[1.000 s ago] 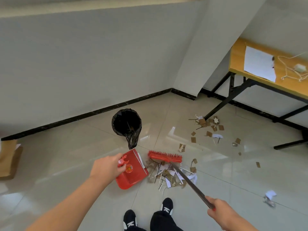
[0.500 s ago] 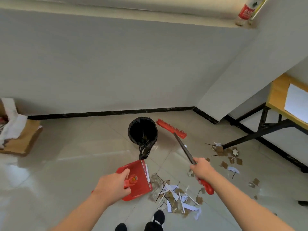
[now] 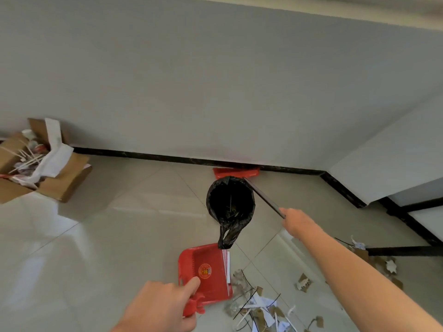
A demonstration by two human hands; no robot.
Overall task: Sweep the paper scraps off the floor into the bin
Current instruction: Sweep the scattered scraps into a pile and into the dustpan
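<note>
A bin lined with a black bag [image 3: 230, 205] stands on the tiled floor near the wall. My left hand [image 3: 159, 305] grips the handle of a red dustpan [image 3: 203, 271] that lies flat on the floor in front of the bin. My right hand [image 3: 296, 220] holds the dark handle of a red broom [image 3: 236, 172]. The broom's head rests against the black skirting behind the bin. Paper and cardboard scraps [image 3: 257, 305] lie piled just right of the dustpan's lip. More scraps [image 3: 383, 262] lie under my right forearm.
An open cardboard box [image 3: 45, 173] full of rubbish sits by the wall at the left. A black table leg [image 3: 402, 250] runs along the floor at the right. A wall corner [image 3: 347, 188] juts out at the right.
My right hand has swung the broom up from the scrap pile and away to the wall behind the bin. My view has tilted up and turned left. The dustpan stayed on the floor.
</note>
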